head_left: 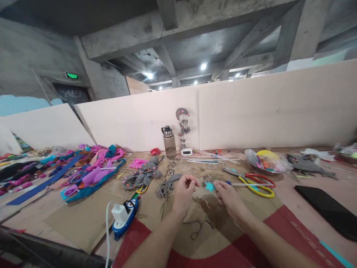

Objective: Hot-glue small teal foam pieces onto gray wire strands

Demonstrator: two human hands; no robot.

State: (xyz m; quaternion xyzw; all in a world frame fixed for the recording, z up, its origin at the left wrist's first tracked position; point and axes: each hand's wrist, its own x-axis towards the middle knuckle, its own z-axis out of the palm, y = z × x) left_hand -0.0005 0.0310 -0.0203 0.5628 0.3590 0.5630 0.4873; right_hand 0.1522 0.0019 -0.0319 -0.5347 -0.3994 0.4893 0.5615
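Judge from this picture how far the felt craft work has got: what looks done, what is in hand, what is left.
Done: a grey hanging ornament leans on the wall. In hand: the left hand and right hand pinch a teal star between them. Left: grey felt pieces and coloured scraps lie loose.

Water bottle (170, 142) upright by white partition (251, 111); scissors (252, 183) flat on cardboard; black phone (329, 210) far right

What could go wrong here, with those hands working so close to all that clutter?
The small teal star pinched between the left hand and right hand looks easy to drop among the grey scraps. The scissors lie open beside the right hand and might nick it. The white cord near the left forearm could snag.
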